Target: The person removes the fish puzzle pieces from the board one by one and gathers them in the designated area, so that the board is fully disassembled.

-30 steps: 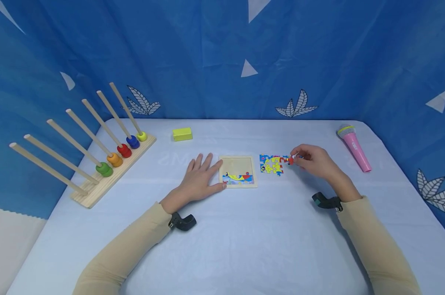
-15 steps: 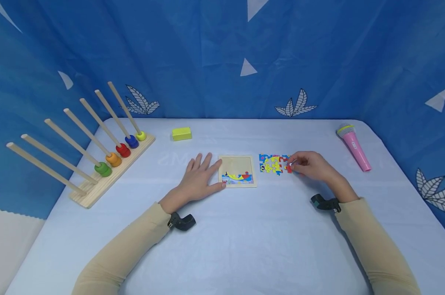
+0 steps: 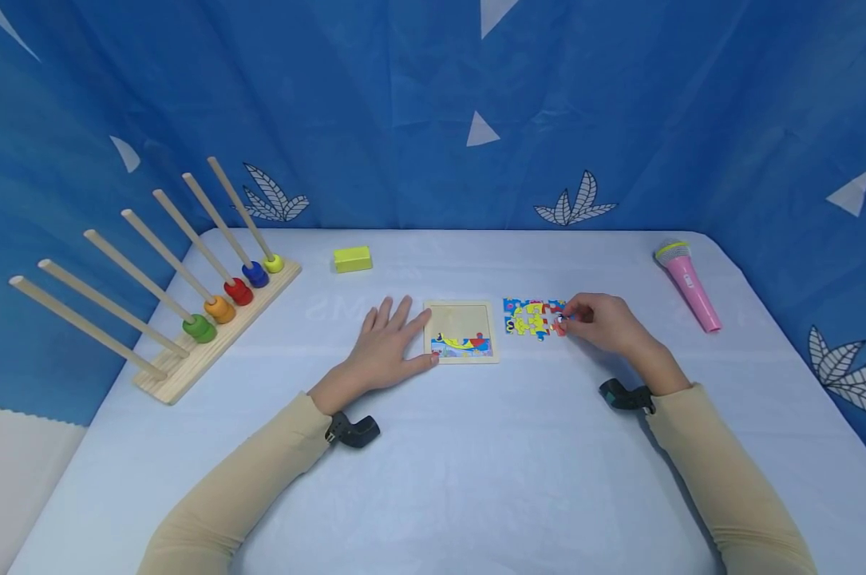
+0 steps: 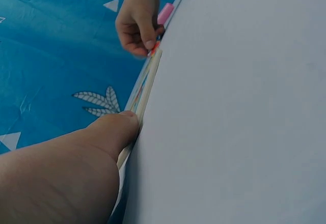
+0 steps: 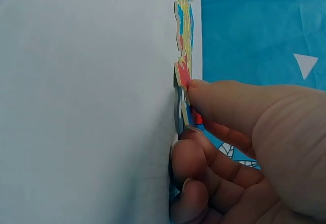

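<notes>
My left hand [image 3: 385, 351] lies flat with spread fingers, its thumb and index finger touching the left edge of a square wooden puzzle frame [image 3: 461, 305]. Along the frame's lower part sits a strip of joined puzzle pieces [image 3: 463, 346] in blue, yellow and red. Just right of the frame, a partly joined puzzle section [image 3: 527, 318] lies on the table. My right hand [image 3: 605, 322] pinches a red and blue puzzle piece [image 5: 191, 116] at that section's right edge. In the right wrist view the piece is tilted, lifted off the cloth, with the thumb on it.
A wooden peg stand [image 3: 217, 331] with coloured beads stands at the left. Behind the frame lies a yellow-green block [image 3: 353, 259]. A pink toy microphone [image 3: 690, 287] rests at the back right. A blue curtain [image 3: 433, 120] closes off the table's back.
My right hand has come down and slightly left, bringing the puzzle piece against the right edge of the joined section. The left hand stays on the frame.
</notes>
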`<state>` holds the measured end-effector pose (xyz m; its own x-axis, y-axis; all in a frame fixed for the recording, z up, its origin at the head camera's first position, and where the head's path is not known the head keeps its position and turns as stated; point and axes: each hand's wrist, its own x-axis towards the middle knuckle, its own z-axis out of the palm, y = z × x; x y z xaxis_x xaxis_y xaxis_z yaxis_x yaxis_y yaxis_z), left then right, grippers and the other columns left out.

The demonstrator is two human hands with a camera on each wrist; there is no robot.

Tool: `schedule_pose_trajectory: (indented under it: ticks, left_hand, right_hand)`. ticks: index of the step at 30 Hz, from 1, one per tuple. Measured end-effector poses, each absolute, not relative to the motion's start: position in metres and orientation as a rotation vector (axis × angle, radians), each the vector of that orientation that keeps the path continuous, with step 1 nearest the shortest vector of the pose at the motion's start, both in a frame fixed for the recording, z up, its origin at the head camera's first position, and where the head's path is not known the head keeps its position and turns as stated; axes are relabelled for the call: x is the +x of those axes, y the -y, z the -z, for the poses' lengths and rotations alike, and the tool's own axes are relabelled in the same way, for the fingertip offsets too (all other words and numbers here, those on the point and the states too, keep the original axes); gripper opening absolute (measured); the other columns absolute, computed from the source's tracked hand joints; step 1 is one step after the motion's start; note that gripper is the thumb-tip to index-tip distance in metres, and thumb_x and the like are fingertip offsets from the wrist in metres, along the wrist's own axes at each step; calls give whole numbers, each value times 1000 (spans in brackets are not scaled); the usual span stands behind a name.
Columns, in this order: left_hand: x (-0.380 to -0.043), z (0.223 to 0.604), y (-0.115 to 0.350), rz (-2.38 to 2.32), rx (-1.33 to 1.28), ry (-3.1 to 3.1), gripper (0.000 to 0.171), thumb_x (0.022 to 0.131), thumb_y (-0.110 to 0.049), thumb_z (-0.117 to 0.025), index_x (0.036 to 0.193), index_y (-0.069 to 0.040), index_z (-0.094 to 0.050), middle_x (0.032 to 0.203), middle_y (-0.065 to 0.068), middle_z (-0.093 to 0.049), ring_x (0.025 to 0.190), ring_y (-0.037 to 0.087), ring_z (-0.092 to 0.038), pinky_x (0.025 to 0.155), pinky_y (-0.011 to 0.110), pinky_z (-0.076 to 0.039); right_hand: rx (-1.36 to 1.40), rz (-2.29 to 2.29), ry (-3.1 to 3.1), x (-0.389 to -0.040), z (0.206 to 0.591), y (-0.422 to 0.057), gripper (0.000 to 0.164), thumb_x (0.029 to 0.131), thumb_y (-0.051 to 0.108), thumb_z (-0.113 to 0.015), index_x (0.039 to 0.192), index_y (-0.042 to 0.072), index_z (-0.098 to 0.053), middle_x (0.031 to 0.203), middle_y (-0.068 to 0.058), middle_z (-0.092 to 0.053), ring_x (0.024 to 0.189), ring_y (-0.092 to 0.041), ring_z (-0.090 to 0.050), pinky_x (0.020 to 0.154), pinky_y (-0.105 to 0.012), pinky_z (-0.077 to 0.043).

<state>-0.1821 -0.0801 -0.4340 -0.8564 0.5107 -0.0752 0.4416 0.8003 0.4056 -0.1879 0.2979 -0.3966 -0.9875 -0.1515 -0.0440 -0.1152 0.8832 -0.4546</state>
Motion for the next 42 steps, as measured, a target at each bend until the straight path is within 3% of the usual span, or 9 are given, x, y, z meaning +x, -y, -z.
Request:
schedule_pose_trajectory:
  ticks: [16,42]
  left_hand:
    - [-182,434,79,-565,739,-2809,84,94,-61,-56,162,-20,-29,172,18,-11,159,46,1,125,66,-4]
    - [-182,436,79,-569,749,-2809,83,95,-61,-56,162,-21,-29,172,17,-11,159,45,0,126,65,-4]
  right_hand:
    - [-138,697,-2942,-188,397,-295,18,92,14,-73,105,3,-68,86,-10,-60,83,-24,-51,70,-32,-41]
    - [-147,697,-2972,-187,400,-293,13,92,13,-71,98,1,-70,83,-11,-63,82,-24,-53,71,-31,-43]
